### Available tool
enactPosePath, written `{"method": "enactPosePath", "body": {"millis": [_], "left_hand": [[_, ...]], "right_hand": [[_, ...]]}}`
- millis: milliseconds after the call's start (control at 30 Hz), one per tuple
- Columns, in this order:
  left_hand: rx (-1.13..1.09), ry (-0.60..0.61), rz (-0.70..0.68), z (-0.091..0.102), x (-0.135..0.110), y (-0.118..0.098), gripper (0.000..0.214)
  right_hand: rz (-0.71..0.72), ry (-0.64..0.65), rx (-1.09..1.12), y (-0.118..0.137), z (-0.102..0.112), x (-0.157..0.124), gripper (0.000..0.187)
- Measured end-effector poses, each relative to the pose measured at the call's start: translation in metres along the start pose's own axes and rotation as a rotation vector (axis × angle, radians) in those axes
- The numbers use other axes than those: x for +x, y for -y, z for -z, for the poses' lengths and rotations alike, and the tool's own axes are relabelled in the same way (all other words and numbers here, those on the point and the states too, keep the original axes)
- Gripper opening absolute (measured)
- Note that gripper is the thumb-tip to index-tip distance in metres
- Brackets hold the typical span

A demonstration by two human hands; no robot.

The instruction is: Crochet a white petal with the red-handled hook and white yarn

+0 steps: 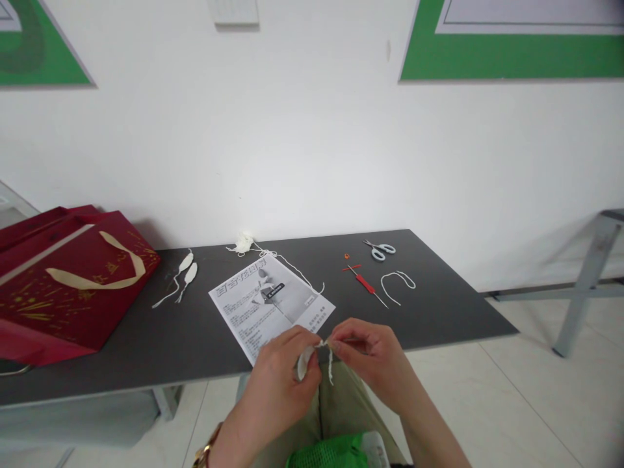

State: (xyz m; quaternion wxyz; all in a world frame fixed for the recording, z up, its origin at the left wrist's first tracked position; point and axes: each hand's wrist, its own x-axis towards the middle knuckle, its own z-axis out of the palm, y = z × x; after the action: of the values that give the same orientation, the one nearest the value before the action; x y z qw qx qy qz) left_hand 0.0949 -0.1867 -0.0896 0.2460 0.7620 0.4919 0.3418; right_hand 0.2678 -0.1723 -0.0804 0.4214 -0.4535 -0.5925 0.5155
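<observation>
My left hand (287, 374) is closed on a small white crocheted petal (305, 363), held over my lap just off the table's front edge. Beside it, the fingertips of my right hand (365, 344) pinch the white yarn tail (331, 367) that runs from the petal. A loose end of this yarn dangles between the hands. The exact grip of the fingertips is too small to make out. Just beyond my hands lies a printed pattern sheet (244, 305) with a flower picture.
On the dark table (185, 351) are a red gift bag (112, 292), two white petals (188, 268), a white yarn ball (244, 242), a red-handled crochet hook (364, 283), scissors (380, 251) and a yarn piece (400, 279). A green mesh item (331, 452) sits on my lap.
</observation>
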Motion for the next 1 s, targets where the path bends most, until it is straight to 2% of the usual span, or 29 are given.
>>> {"method": "enactPosePath", "body": {"millis": [100,200,233,333,467,600,667,833,1000], "left_hand": [[-0.101,-0.062,0.114,-0.006,0.0,-0.001,0.018],[-0.351,-0.09,0.315,-0.01,0.0,-0.003,0.018],[-0.433,-0.097,0.387,-0.012,0.0,-0.003,0.018],[-0.574,-0.154,0.534,-0.017,-0.001,-0.003,0.02],[-0.623,-0.223,0.587,-0.024,-0.003,0.0,0.029],[-0.666,-0.216,0.626,-0.025,-0.005,0.001,0.036],[-0.699,-0.197,0.643,-0.025,-0.005,0.001,0.038],[-0.719,-0.208,0.669,-0.025,-0.005,0.002,0.041],[-0.787,-0.245,0.667,-0.023,-0.001,0.004,0.035]], "right_hand": [[-0.06,-0.067,0.168,-0.006,-0.005,0.003,0.014],[-0.048,-0.105,0.376,-0.013,-0.013,0.003,0.045],[-0.04,-0.1,0.404,-0.015,-0.016,0.003,0.049],[-0.03,-0.115,0.328,-0.02,-0.028,-0.001,0.037],[-0.023,-0.193,0.217,-0.023,-0.04,-0.009,0.033],[-0.07,-0.116,0.279,-0.029,-0.045,-0.011,0.032],[-0.066,-0.119,0.256,-0.033,-0.045,-0.011,0.031],[-0.041,-0.195,0.019,-0.032,-0.042,-0.018,0.025],[0.068,-0.208,-0.168,-0.026,-0.039,-0.029,0.021]]}}
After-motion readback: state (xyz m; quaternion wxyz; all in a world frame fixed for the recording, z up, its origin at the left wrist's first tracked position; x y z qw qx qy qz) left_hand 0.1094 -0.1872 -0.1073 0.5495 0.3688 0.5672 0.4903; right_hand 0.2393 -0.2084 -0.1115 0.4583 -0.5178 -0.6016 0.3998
